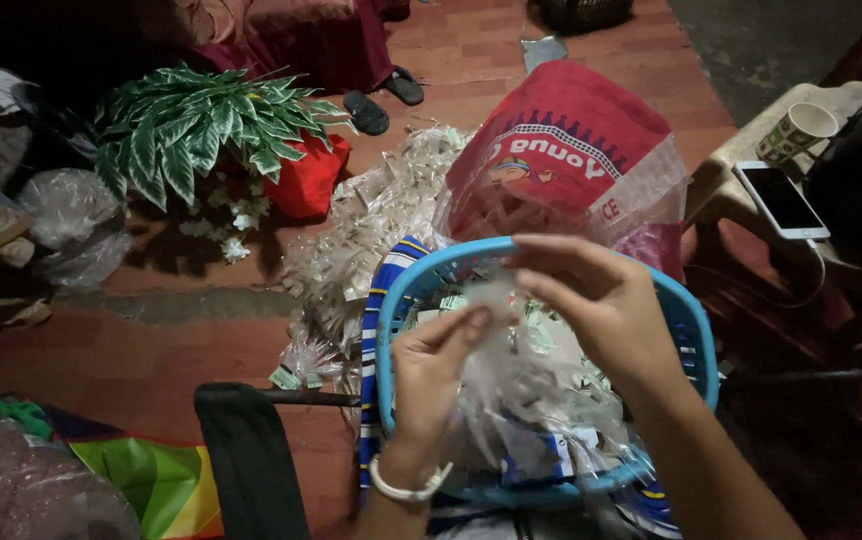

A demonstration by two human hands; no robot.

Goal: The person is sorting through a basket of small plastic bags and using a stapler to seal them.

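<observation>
Hands [431, 365] [601, 300] pinching clear packets [511, 370], blue basket [696, 330]

The landmark is the green leafy plant [201, 125] on the floor at upper left. Just to its right sits a red pot [309, 180], and beyond that, further back, a pair of dark sandals [383, 100]. Left of the plant lies a crumpled clear plastic bag [69, 225]. Far to its right, across the frame, a paper cup [799, 130] and a white phone [781, 200] rest on a pale stool [726, 175]. Well below the plant, at the lower left corner, lies a rainbow-coloured cloth [156, 480].
</observation>
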